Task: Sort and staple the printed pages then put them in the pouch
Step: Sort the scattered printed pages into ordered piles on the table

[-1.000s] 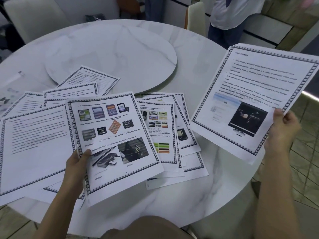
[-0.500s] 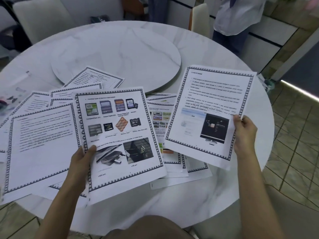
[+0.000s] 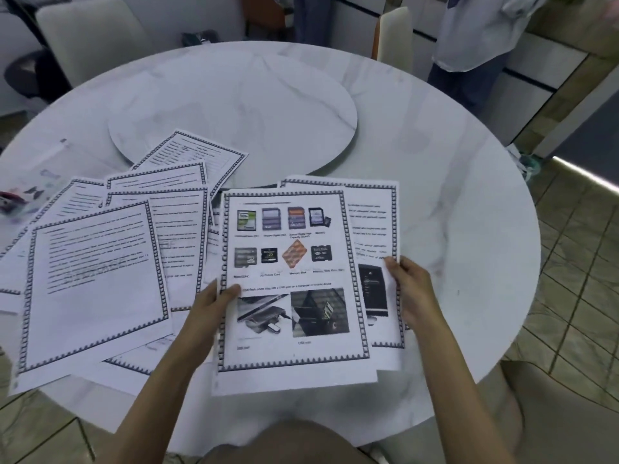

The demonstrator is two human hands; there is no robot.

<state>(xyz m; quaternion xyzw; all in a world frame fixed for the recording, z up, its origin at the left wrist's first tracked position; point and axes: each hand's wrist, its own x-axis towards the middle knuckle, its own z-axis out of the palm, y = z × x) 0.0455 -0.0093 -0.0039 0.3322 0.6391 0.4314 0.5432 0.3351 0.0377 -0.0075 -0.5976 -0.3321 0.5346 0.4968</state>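
Head view, black-bordered memory-card page (image 3: 291,279) pinched by left hand (image 3: 207,306), text page (image 3: 371,222) gripped by right hand (image 3: 413,289), two held, six-plus loose pages (image 3: 97,279).

Just one cam, head-worn and wide-angle, tilted forward and down over the near edge of the round desk (image 3: 452,182), close in, floor tiles (image 3: 576,262) at right.

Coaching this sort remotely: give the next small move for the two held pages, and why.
Probably square them up: the memory-card page in the left hand lies over the lower page in the right hand, which sticks out rightward. Aligned, one hand could hold both and reach for the loose pages.
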